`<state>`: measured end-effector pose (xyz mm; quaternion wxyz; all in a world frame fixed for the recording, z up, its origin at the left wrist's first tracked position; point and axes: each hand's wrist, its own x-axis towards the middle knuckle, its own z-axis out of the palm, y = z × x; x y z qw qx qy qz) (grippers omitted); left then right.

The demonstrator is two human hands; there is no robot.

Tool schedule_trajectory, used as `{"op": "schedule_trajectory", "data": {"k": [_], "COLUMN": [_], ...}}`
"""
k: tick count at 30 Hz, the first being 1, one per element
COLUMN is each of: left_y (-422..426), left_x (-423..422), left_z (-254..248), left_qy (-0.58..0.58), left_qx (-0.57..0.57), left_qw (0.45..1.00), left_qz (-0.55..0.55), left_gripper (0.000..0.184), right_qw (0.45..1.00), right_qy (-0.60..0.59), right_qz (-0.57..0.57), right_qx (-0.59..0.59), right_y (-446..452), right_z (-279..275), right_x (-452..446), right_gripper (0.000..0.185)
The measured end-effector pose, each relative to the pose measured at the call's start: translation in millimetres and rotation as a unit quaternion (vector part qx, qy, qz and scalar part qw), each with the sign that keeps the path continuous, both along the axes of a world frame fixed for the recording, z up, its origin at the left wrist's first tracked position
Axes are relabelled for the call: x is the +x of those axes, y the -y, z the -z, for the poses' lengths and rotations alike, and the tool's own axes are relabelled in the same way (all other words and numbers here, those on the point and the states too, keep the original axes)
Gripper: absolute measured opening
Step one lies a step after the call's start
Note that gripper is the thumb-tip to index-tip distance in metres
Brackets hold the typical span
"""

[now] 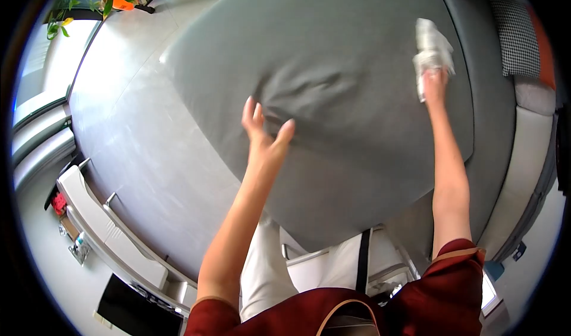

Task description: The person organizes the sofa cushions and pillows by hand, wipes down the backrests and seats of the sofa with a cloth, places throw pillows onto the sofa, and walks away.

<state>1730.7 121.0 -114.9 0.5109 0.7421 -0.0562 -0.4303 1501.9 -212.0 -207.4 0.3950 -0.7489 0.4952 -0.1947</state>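
Observation:
A wide grey padded surface (pixel 333 175), like a sofa seat or ottoman, spreads out below me, with creases around its middle. My right hand (pixel 435 81) reaches far out at the right and grips a crumpled white cloth (pixel 433 47) over the grey surface. Part of the fingers is hidden by the cloth. Nearer the middle, my left hand (pixel 266 130) has thumb and fingers spread apart and holds nothing. It is above or touching the creased part; I cannot tell which.
Along the right runs a grey sofa (pixel 496 127) with a checked cushion (pixel 518 38). A white cabinet (pixel 110 229) and a black television screen (pixel 140 306) are at the lower left. Plants with an orange pot (pixel 121 0) stand at the upper left on pale floor (pixel 137 116).

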Motion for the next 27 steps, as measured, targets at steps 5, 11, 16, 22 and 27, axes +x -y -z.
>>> {"op": "schedule_trajectory", "data": {"k": [5, 11, 16, 22, 27], "left_y": [-101, -176, -251, -324, -303], "left_x": [46, 92, 112, 86, 57], "left_z": [29, 42, 56, 85, 62], "left_qy": [0.06, 0.084, 0.06, 0.011, -0.066], "left_qx": [0.0, 0.042, 0.111, 0.139, 0.128], "left_qw": [0.995, 0.994, 0.992, 0.987, 0.983], "left_qz": [-0.083, -0.057, -0.012, 0.073, 0.113], "left_gripper": [0.049, 0.042, 0.034, 0.031, 0.029], "right_qw": [0.933, 0.872, 0.918, 0.92, 0.919], "right_qy": [-0.241, -0.059, -0.201, -0.27, -0.132], "right_qz": [-0.001, -0.438, -0.216, 0.062, -0.31], "right_qx": [-0.268, -0.209, -0.264, -0.279, -0.203], "right_y": [-122, -354, -266, -259, -427], "right_z": [-4, -16, -32, -17, -22], "right_x": [114, 185, 105, 80, 158], "right_gripper": [0.053, 0.032, 0.039, 0.057, 0.023]}}
